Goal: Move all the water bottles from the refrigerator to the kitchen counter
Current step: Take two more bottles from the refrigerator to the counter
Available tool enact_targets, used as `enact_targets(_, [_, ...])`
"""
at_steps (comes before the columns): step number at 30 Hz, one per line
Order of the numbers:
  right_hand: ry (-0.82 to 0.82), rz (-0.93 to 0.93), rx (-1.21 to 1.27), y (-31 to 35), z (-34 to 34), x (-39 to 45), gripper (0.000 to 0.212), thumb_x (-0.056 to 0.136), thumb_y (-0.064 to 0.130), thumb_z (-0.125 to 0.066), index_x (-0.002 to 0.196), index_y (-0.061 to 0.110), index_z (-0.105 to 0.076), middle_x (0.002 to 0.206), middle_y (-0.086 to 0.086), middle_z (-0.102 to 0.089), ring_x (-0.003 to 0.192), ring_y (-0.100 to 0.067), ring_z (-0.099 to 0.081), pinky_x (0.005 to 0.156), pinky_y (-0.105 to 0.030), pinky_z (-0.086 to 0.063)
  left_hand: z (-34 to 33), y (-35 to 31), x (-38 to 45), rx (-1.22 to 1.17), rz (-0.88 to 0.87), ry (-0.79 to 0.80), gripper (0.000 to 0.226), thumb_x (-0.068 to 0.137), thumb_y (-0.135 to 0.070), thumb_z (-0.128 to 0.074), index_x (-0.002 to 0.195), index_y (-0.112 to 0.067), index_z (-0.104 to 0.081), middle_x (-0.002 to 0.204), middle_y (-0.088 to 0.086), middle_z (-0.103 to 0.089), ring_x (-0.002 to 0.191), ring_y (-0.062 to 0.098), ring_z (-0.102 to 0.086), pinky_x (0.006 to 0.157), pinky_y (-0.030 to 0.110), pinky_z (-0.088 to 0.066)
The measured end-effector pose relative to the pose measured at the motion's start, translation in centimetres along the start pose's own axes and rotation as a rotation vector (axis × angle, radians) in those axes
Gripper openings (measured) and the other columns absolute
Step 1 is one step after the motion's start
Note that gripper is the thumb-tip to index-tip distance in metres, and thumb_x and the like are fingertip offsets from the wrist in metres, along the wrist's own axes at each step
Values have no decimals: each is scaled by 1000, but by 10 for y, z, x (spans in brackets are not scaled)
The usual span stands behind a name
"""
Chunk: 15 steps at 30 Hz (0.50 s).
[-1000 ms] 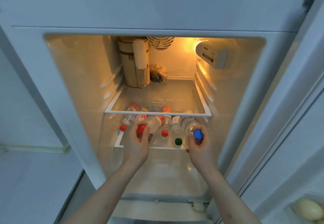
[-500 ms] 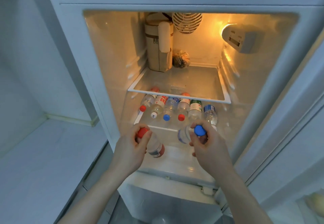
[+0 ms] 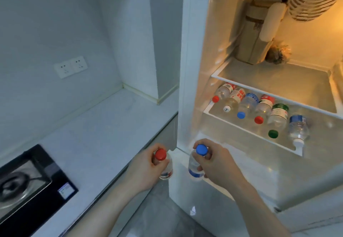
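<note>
Now both bottles [image 3: 166, 170] (hands [image 3: 148, 170] gripping) left refrigerator [image 3: 187, 69].

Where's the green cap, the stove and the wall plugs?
green cap [image 3: 273, 133], head view, middle of the cap top
stove [image 3: 55, 177], head view, black front edge
wall plugs [image 3: 70, 67], head view, between the two plates

Two bare forearms enter from bottom edge, both uncovered to the frame limit; no sleeve or cuff showing. Left hand [image 3: 146, 166] and right hand [image 3: 213, 160] bare: no gloves, rings, watch or wristband visible. Forearms slender, wrists narrow. Fingernails too small and blurred to judge. Rest of the person out of view.
</note>
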State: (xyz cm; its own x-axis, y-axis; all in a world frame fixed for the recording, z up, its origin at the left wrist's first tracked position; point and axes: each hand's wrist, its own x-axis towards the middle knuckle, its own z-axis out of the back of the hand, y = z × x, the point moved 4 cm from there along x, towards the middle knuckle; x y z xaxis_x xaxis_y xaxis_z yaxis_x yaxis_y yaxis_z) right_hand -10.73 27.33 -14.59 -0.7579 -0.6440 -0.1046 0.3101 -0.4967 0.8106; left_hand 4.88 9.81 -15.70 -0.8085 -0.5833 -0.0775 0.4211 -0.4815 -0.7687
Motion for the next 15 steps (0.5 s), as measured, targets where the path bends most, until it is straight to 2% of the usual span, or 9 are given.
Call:
enact_targets(4, [111,49,-50,34,-55,-9,14,95,30,-66,97,43,-61,78,0,-70,72,-23,-71,68,-51,-61,39,48,-42,0,76,-61,6,94,-35,-65,97,-40,-62,62,-11,-57,59,7,-54,60,23,-45])
enact_targets(6, [158,80,-65,51,-79,-16,14,93,30,-65,97,43,-61,75,0,-69,71,-24,-69,68,-50,-61,59,65,-64,-3,108,-98,6,94,-35,-65,96,-39,-62,63,-9,-57,61,11,-56,58,19,-43])
enact_targets(8, [205,105,-72,70,-104,-25,15,91,28,-66,94,43,-61,72,4,-67,71,-23,-70,69,-47,-61,79,84,-88,1,142,-132,7,94,-34,-66,97,-38,-62,65,-3,-58,63,15,-59,59,22,-45])
enact_targets(10, [254,128,-70,88,-129,-36,15,91,27,-67,92,41,-62,70,7,-66,71,-21,-71,69,-44,-61,96,100,-112,9,168,-163,8,93,-33,-68,97,-38,-61,64,-3,-56,60,13,-56,61,27,-48])
enact_targets(13, [345,181,-97,111,-170,-52,11,91,24,-66,93,35,-64,65,10,-63,72,-21,-71,65,-34,-54,118,125,-151,-13,218,-211,11,93,-33,-69,98,-38,-61,69,3,-61,64,18,-62,69,37,-54])
enact_targets(15, [390,248,-121,125,-196,-63,9,91,22,-65,93,31,-64,64,10,-59,73,-24,-70,64,-31,-49,131,141,-176,-3,248,-248,11,93,-34,-69,99,-39,-61,72,4,-65,66,18,-64,72,39,-55])
